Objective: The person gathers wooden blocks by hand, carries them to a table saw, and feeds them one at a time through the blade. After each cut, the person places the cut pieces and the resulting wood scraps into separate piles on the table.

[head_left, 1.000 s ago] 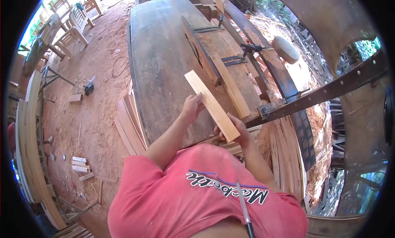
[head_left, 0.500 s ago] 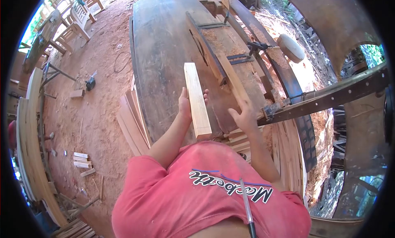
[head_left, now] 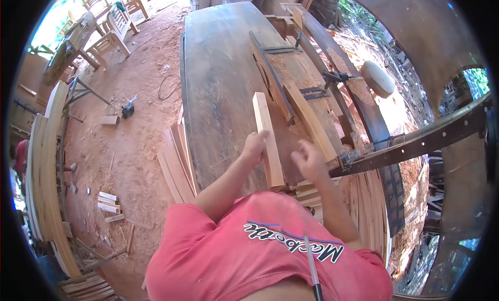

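A squared light wood block [head_left: 268, 145] lies lengthwise on the dark table [head_left: 213, 93], its near end close to the person's shirt. My left hand [head_left: 255, 146] is closed on the block's left side, with the thumb over its top edge. To the right of the block my right hand [head_left: 309, 158] is raised with curled fingers; nothing shows in it, and it is apart from the block. Beyond it a second wooden piece [head_left: 310, 121] lies slanting beside a dark-edged board [head_left: 273, 77]. A pen [head_left: 312, 262] hangs at the shirt.
Clamps [head_left: 335, 78] and a metal bar [head_left: 416, 134] stand at the right. Planks [head_left: 174, 163] lean by the table's left edge, and more boards [head_left: 49, 171] are stacked far left. Small wood offcuts [head_left: 108, 202] lie on the ground. Chairs [head_left: 112, 33] stand at the back left.
The block has come down onto the table. My left hand has shifted from beneath it to its side and top edge. My right hand has left the second piece. The view has shifted.
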A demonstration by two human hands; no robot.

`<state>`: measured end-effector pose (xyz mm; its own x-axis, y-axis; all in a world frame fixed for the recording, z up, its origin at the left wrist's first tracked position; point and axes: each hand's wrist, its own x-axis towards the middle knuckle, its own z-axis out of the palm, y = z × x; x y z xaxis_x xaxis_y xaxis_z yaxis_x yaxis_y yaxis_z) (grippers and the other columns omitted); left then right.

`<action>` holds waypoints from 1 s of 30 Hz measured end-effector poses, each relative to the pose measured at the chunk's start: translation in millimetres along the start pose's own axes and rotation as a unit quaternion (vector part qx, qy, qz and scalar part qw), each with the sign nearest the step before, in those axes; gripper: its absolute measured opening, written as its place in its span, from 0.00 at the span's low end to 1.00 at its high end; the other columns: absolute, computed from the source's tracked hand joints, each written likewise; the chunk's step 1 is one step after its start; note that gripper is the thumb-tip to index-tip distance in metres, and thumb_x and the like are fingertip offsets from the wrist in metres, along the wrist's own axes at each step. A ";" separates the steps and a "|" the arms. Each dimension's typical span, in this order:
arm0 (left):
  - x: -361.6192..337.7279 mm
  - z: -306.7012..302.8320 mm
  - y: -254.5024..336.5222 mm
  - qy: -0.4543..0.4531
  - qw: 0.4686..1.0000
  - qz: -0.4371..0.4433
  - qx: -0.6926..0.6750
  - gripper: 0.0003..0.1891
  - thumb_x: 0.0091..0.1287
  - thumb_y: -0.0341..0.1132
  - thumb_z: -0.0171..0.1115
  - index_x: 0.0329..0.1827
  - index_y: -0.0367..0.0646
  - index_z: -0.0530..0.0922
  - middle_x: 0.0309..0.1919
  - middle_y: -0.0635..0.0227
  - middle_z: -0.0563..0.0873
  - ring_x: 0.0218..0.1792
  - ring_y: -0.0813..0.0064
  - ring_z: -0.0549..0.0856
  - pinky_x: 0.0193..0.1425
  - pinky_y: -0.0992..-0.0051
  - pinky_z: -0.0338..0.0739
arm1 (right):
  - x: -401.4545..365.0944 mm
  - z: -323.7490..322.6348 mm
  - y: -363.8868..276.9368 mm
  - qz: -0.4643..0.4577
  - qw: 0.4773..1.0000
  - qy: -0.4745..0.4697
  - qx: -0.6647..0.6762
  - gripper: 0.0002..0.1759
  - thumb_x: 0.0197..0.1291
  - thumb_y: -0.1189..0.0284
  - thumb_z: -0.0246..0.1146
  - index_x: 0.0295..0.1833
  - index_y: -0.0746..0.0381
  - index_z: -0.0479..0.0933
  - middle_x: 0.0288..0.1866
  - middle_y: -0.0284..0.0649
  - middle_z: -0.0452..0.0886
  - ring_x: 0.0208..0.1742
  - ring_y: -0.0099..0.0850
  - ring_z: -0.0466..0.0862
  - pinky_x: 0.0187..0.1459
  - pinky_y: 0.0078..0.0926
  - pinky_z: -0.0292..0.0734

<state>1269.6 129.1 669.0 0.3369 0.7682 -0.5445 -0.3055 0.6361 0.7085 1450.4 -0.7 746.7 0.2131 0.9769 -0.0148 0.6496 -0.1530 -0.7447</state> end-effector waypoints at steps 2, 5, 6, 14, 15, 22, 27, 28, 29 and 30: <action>-0.8 15.6 -4.0 0.042 0.999 0.023 0.017 0.17 0.67 0.37 0.64 0.50 0.31 0.76 0.39 0.58 0.84 0.36 0.66 0.85 0.39 0.63 0.81 | -23.1 10.5 -38.2 0.065 0.986 -0.093 0.124 0.32 0.59 0.64 0.66 0.66 0.70 0.70 0.60 0.58 0.75 0.60 0.53 0.76 0.63 0.43 0.70; -3.8 33.3 -6.6 0.078 0.994 0.037 0.062 0.18 0.65 0.36 0.68 0.50 0.31 0.76 0.40 0.58 0.84 0.38 0.68 0.85 0.39 0.65 0.81 | -37.1 17.1 -37.6 -0.017 0.997 -0.073 -0.025 0.32 0.57 0.69 0.66 0.68 0.67 0.70 0.56 0.54 0.79 0.57 0.45 0.81 0.59 0.37 0.75; -2.0 34.8 -9.5 0.080 0.994 0.027 0.066 0.19 0.64 0.35 0.69 0.50 0.30 0.76 0.40 0.58 0.84 0.38 0.68 0.85 0.39 0.66 0.81 | -34.9 16.9 -27.6 0.011 0.996 -0.093 -0.016 0.34 0.56 0.69 0.67 0.68 0.67 0.69 0.57 0.54 0.79 0.57 0.44 0.81 0.59 0.35 0.75; 1.5 39.2 -24.6 0.049 0.985 0.092 0.137 0.18 0.60 0.35 0.71 0.45 0.27 0.78 0.38 0.55 0.86 0.37 0.67 0.87 0.40 0.66 0.82 | -53.0 10.4 5.9 0.087 0.984 -0.088 0.124 0.37 0.55 0.63 0.69 0.68 0.68 0.68 0.57 0.61 0.75 0.60 0.54 0.76 0.64 0.42 0.70; -3.3 43.9 -18.7 0.051 0.970 0.108 0.210 0.18 0.60 0.35 0.70 0.44 0.26 0.79 0.39 0.53 0.86 0.39 0.64 0.87 0.44 0.67 0.82 | -61.6 15.6 9.7 0.035 0.998 -0.048 -0.020 0.39 0.56 0.63 0.69 0.71 0.67 0.65 0.58 0.61 0.74 0.59 0.55 0.76 0.63 0.45 0.70; 40.2 31.4 -35.3 0.034 0.891 0.313 0.327 0.20 0.67 0.37 0.62 0.49 0.24 0.79 0.63 0.45 0.75 0.55 0.48 0.82 0.64 0.67 0.72 | -69.1 21.6 3.2 0.106 0.983 -0.042 -0.144 0.41 0.62 0.65 0.63 0.78 0.61 0.56 0.53 0.63 0.73 0.55 0.59 0.76 0.57 0.53 0.71; 47.3 21.6 -23.1 -0.092 0.906 0.208 0.357 0.21 0.69 0.39 0.59 0.50 0.22 0.78 0.78 0.42 0.53 0.60 0.43 0.79 0.72 0.63 0.65 | -65.8 20.5 1.6 0.038 0.981 -0.062 -0.181 0.38 0.63 0.66 0.60 0.78 0.57 0.58 0.45 0.60 0.73 0.46 0.59 0.77 0.52 0.54 0.73; 52.8 20.1 -26.6 -0.092 0.882 0.256 0.384 0.21 0.69 0.39 0.59 0.48 0.22 0.79 0.78 0.42 0.49 0.62 0.40 0.77 0.73 0.62 0.64 | -63.0 21.1 1.8 0.020 0.980 -0.052 -0.193 0.37 0.64 0.66 0.60 0.78 0.56 0.59 0.43 0.59 0.73 0.43 0.58 0.78 0.50 0.54 0.74; 58.8 18.2 -30.0 -0.092 0.856 0.302 0.410 0.21 0.70 0.39 0.59 0.46 0.22 0.80 0.79 0.43 0.46 0.64 0.38 0.75 0.74 0.61 0.63 | -60.6 21.4 1.4 0.022 0.979 -0.055 -0.195 0.37 0.64 0.66 0.60 0.78 0.56 0.59 0.43 0.59 0.73 0.43 0.58 0.78 0.50 0.54 0.74; 61.1 17.9 -28.8 -0.094 0.858 0.298 0.407 0.21 0.70 0.39 0.59 0.46 0.22 0.80 0.79 0.43 0.46 0.64 0.38 0.75 0.74 0.61 0.63 | -58.6 21.0 -0.8 0.022 0.977 -0.056 -0.206 0.37 0.64 0.66 0.60 0.78 0.56 0.59 0.42 0.59 0.73 0.43 0.58 0.78 0.49 0.54 0.74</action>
<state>1314.8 156.4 623.3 0.4972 0.8660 0.0522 0.2249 -0.1867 0.9563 1422.1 -54.7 734.2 0.1805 0.9748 -0.1312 0.8852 -0.2191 -0.4105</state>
